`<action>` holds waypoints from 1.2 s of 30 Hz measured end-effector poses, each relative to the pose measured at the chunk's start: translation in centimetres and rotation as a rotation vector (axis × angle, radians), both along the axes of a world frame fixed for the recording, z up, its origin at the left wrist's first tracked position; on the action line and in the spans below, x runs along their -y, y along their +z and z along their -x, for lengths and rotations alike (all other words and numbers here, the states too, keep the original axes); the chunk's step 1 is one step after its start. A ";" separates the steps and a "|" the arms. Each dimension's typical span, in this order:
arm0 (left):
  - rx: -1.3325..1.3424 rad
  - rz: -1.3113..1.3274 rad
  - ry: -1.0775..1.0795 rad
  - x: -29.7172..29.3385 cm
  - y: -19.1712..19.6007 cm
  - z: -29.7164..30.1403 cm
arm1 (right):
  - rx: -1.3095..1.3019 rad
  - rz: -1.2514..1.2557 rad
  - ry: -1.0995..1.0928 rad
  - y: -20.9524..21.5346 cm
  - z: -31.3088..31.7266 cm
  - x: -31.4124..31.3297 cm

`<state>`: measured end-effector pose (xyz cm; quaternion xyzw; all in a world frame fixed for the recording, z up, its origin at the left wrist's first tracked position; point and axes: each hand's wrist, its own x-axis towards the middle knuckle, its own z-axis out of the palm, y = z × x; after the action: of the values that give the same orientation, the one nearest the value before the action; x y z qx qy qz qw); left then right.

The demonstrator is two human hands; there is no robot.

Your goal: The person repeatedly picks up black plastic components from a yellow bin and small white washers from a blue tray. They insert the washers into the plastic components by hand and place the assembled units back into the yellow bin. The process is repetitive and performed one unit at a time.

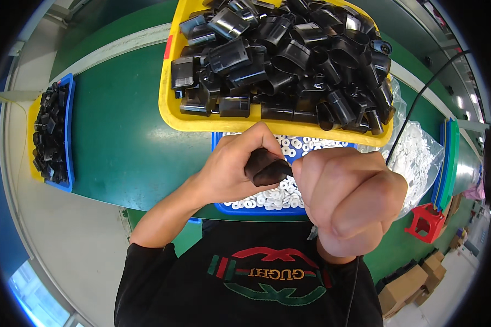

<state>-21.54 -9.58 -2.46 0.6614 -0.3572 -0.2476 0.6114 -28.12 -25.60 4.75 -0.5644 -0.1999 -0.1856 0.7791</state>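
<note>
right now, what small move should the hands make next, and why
Probably steady the black part with the left hand: that hand grips it, and the right hand is closed close beside it, a dark tip between them.

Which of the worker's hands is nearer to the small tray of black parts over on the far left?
The left. The left hand, gripping a black part, is to the right of that tray; the right hand is farther right. Neither touches it.
</note>
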 end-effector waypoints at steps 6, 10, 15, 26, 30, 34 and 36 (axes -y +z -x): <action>0.017 0.060 0.000 0.2 0.0 -0.2 | -0.006 0.055 -0.001 -0.6 -0.7 -0.4; -0.026 0.088 -0.014 0.2 -0.1 -0.2 | -0.004 0.052 0.008 -0.8 -0.9 -0.6; -0.076 0.056 -0.018 0.0 -0.1 -0.1 | -0.005 0.040 0.028 -1.0 -1.1 -0.6; 0.167 -0.031 0.052 0.2 1.5 -0.6 | -0.068 -0.086 -0.007 -2.8 -1.2 -1.0; 0.191 -0.044 0.002 0.0 1.6 -1.0 | -0.042 -0.047 -0.011 -2.2 -0.9 -0.8; 0.122 -0.020 -0.027 0.0 1.6 -0.6 | -0.041 -0.125 -0.004 -0.1 0.0 0.1; 0.079 -0.036 -0.030 -0.1 1.6 -0.6 | -0.043 -0.091 0.002 0.5 0.1 0.4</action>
<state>-20.97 -9.46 -0.83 0.6761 -0.3866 -0.2367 0.5809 -28.23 -26.01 5.27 -0.5322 -0.1749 -0.1817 0.8082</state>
